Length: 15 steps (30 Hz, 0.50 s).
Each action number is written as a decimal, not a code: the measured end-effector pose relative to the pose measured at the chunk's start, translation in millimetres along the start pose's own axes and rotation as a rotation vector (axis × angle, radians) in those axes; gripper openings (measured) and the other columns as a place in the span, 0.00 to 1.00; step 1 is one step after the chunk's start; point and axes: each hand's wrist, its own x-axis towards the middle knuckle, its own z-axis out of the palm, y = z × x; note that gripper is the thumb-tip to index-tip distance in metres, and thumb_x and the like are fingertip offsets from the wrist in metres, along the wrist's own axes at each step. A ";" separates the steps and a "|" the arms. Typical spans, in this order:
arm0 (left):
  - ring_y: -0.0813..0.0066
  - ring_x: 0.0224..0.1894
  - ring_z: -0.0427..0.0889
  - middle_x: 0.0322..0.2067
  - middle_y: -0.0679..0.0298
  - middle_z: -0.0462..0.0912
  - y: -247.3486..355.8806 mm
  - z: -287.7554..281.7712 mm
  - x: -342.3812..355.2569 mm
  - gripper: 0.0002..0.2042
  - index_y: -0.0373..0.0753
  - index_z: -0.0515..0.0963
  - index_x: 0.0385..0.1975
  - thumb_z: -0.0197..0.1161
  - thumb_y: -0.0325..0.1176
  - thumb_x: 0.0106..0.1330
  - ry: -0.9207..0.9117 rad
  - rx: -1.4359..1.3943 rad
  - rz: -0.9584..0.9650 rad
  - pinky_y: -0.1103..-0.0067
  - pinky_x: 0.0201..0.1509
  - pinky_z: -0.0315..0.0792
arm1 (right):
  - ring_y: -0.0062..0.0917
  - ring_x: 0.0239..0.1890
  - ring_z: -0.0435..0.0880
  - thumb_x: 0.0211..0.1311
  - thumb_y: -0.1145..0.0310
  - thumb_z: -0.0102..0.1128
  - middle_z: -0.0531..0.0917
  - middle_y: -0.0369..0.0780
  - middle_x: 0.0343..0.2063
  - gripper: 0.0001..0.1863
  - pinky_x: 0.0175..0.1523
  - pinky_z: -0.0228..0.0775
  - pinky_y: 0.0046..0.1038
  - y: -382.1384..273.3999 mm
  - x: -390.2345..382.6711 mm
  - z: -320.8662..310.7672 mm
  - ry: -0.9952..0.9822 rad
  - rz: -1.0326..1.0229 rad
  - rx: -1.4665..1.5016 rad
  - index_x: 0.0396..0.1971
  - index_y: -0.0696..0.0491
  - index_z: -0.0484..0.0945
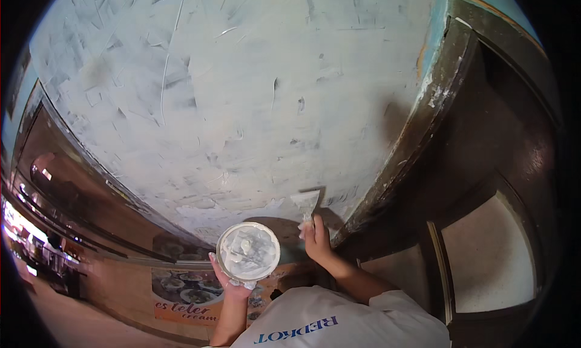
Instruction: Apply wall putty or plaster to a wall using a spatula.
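My left hand (230, 282) holds up a round tub (278, 255) from below, its fingers and thumb against the side. White putty (249, 249) smears the inside of the tub, with a small lump near the middle. In my right hand (316, 235) is a putty knife (306, 201), gripped by its handle with the whitish blade pointing up. The blade is close to the lower part of the wall (254, 124); whether it touches cannot be made out. Patchy white filler, with ridges and grey-blue streaks, covers that wall.
Right of the wall runs a dark door frame (417, 124) with chipped white spots. Beyond it stands a dark door with a pale panel (489, 254). Another brown frame (66, 142) borders the wall's left side. Low down hangs an orange printed banner (175, 302) with food pictures.
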 end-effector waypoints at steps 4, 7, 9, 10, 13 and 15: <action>0.56 0.66 0.63 0.67 0.59 0.59 -10.4 5.0 1.4 0.36 0.45 0.60 0.67 0.37 0.65 0.67 0.168 -0.205 -0.071 0.58 0.67 0.61 | 0.28 0.19 0.77 0.73 0.65 0.41 0.79 0.41 0.22 0.11 0.27 0.69 0.30 29.2 5.2 3.2 0.007 0.160 0.111 0.39 0.58 0.66; 0.55 0.66 0.63 0.67 0.59 0.59 -19.8 4.2 2.4 0.36 0.46 0.60 0.67 0.37 0.65 0.67 0.182 -0.205 -0.030 0.57 0.67 0.61 | 0.26 0.19 0.76 0.73 0.64 0.41 0.78 0.40 0.23 0.11 0.27 0.68 0.29 56.2 -29.1 -3.9 -0.023 0.204 0.061 0.40 0.58 0.66; 0.56 0.66 0.63 0.67 0.59 0.59 -23.4 -0.1 4.4 0.36 0.46 0.60 0.67 0.37 0.65 0.67 0.198 -0.167 0.003 0.58 0.67 0.61 | 0.25 0.19 0.75 0.73 0.64 0.41 0.77 0.39 0.23 0.11 0.27 0.68 0.29 61.5 -38.7 -7.6 -0.031 0.227 0.044 0.41 0.57 0.66; 0.56 0.66 0.63 0.67 0.59 0.59 -25.1 -1.9 2.7 0.36 0.46 0.60 0.67 0.37 0.65 0.67 0.194 -0.154 -0.013 0.58 0.67 0.61 | 0.25 0.20 0.75 0.73 0.64 0.41 0.77 0.39 0.22 0.11 0.27 0.68 0.29 56.7 -42.2 -10.1 0.006 0.193 0.060 0.41 0.57 0.66; 0.57 0.66 0.63 0.67 0.60 0.59 -26.5 -4.8 -0.2 0.36 0.46 0.60 0.67 0.37 0.65 0.67 0.105 0.169 0.034 0.59 0.68 0.60 | 0.30 0.21 0.76 0.72 0.65 0.41 0.77 0.41 0.21 0.11 0.28 0.68 0.32 52.6 -30.1 -11.6 0.089 0.163 0.030 0.41 0.58 0.65; 0.57 0.67 0.62 0.67 0.59 0.59 -25.7 -11.5 6.0 0.36 0.45 0.58 0.67 0.36 0.65 0.68 0.155 -0.018 -0.070 0.59 0.69 0.59 | 0.38 0.22 0.77 0.72 0.65 0.42 0.77 0.44 0.20 0.11 0.29 0.68 0.36 31.7 -2.4 -17.5 0.027 0.102 -0.072 0.40 0.58 0.66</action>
